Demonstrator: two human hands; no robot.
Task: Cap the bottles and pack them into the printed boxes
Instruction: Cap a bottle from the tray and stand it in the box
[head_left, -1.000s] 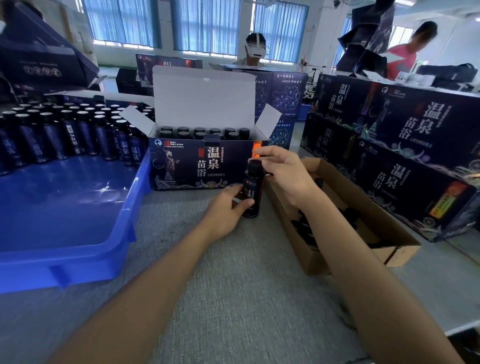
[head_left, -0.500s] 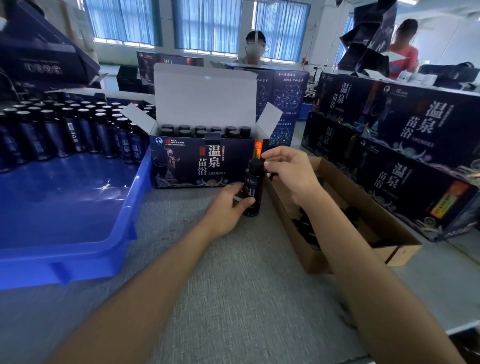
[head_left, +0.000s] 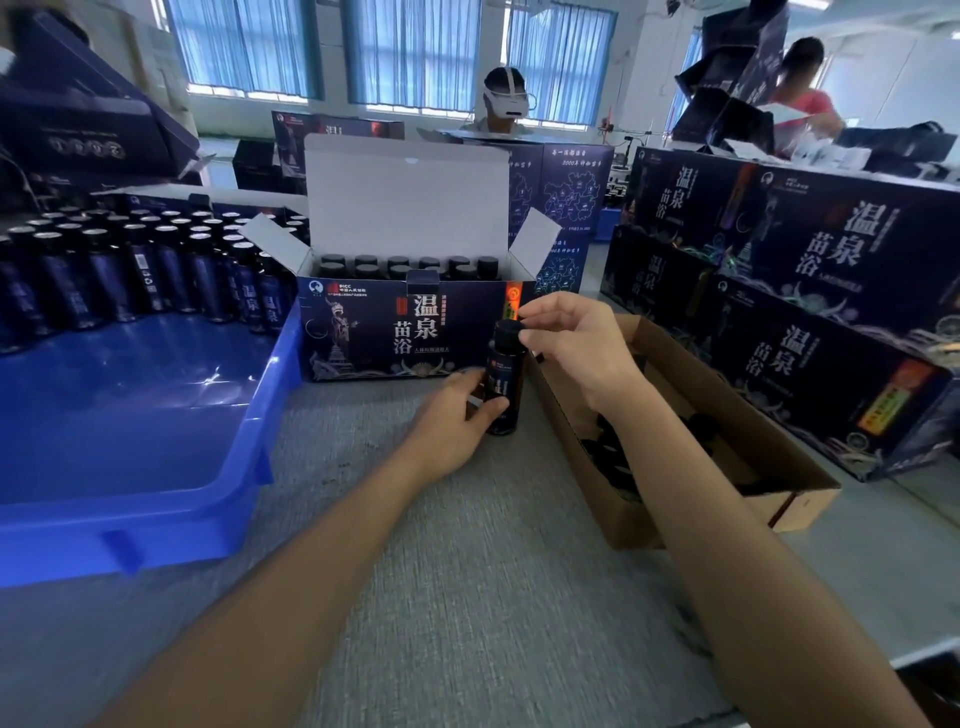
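Nearest to me, both bare forearms reach out over the grey woven table top. My left hand curls its fingers and thumb round the lower body of a small dark glass bottle with a dark blue printed label. The bottle stands upright on the table, just in front of the right front corner of the open printed box. My right hand comes in from above, thumb and forefinger pinching the black round cap that sits on the bottle's neck, the other fingers loosely bent. Just right of the bottle lies a shallow brown cardboard carton with loose black caps in it. To the left sits a blue plastic tray, with rows of dark uncapped bottles standing at its far end. Behind the held bottle, the dark blue printed box has its white lid flap raised and two rows of capped bottles inside. Further right, closed printed boxes are stacked.
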